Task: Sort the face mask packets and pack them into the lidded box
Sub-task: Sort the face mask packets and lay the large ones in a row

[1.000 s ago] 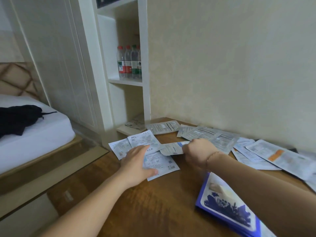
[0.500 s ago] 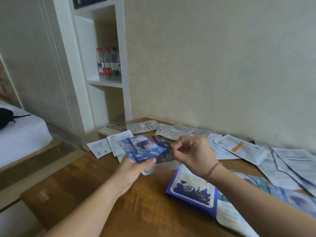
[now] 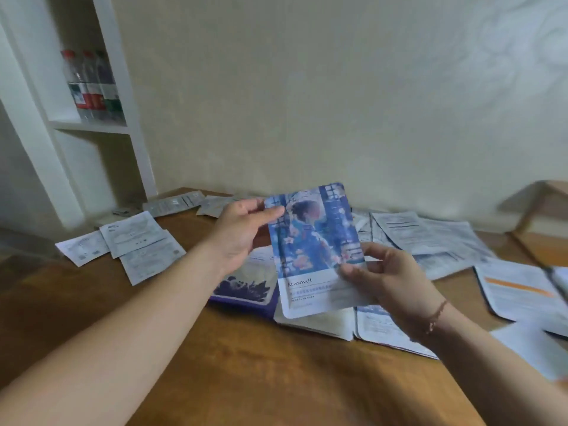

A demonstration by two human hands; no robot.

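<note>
"Kissmiwall"-like brand word, blurred, on the white lower band of the blue face mask packet

**Both hands raised, each pinching**

The left hand reaches in from the lower left, forearm outstretched, thumb and fingers closed on the packet at its upper left edge. The right hand (a thin bracelet circles its wrist) pinches the lower right edge, fingers curled.

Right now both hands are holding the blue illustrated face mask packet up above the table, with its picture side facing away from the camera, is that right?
Not quite: in the head view the picture side faces the camera. The left hand and right hand do hold the blue illustrated packet above the table.
</note>
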